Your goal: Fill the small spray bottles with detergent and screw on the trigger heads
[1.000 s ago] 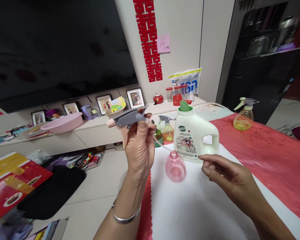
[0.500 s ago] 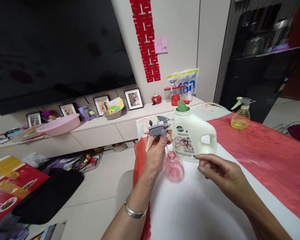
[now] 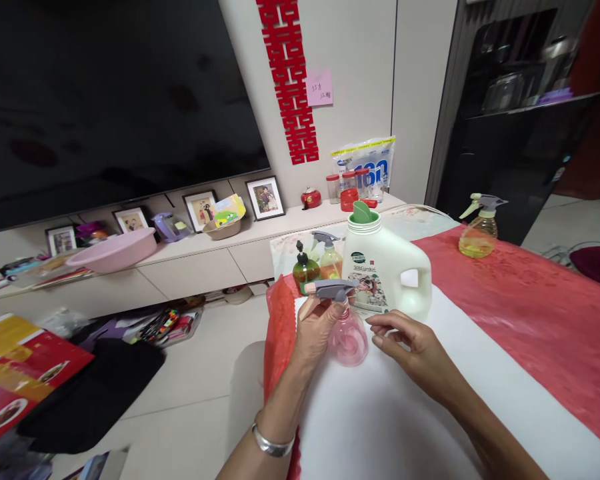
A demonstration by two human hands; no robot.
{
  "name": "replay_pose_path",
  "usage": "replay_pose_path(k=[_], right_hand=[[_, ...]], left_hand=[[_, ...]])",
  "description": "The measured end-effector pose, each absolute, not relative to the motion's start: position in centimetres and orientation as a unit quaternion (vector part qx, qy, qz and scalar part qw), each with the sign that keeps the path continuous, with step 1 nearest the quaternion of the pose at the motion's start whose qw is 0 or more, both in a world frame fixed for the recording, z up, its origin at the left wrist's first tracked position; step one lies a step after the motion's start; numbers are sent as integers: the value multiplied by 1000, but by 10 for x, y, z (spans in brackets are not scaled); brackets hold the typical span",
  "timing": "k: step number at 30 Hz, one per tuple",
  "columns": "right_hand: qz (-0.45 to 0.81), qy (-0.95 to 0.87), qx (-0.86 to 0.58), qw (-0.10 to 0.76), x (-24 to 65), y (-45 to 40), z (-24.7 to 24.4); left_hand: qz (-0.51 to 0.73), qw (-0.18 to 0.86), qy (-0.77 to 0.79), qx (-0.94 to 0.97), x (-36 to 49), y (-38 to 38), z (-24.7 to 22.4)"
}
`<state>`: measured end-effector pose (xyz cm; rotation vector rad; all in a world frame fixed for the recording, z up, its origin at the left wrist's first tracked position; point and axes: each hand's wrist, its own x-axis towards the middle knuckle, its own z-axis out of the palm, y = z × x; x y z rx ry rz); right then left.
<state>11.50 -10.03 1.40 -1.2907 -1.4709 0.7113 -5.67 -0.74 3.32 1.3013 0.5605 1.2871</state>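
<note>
Head view, from the left: a pink plastic basin (image 3: 113, 252) sits on the far cabinet, and a dark green pump bottle (image 3: 306, 272) stands at the table's far left. Nearer, the left hand (image 3: 319, 332) has thumb and fingers clamped on a grey-and-peach trigger sprayer head (image 3: 334, 289), held over the neck of a clear pink bottle (image 3: 350, 348) upright on the white sheet (image 3: 370, 420). Fingers cover the join, so I cannot tell whether the head is seated; a slant there could cross the thread. The bottle looks light, so a sideways push could tip it. Just beyond, the pale green SilkGarden jug (image 3: 386, 270) seems uncapped around its green spout, and a knock could spill it. Beside the pink bottle's right, the right hand (image 3: 407, 343) grips nothing, fingertips slightly apart; contact is unclear. Farther right, a spray bottle with yellow liquid (image 3: 479, 235) stands on the red tablecloth (image 3: 535, 307).
</note>
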Motion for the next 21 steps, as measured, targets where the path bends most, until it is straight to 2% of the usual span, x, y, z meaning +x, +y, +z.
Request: replay_pose_path(k=[21], right_hand=[[276, -641, -537, 475, 113, -92, -4]], left_hand=[[586, 627, 193, 476, -56, -8, 32]])
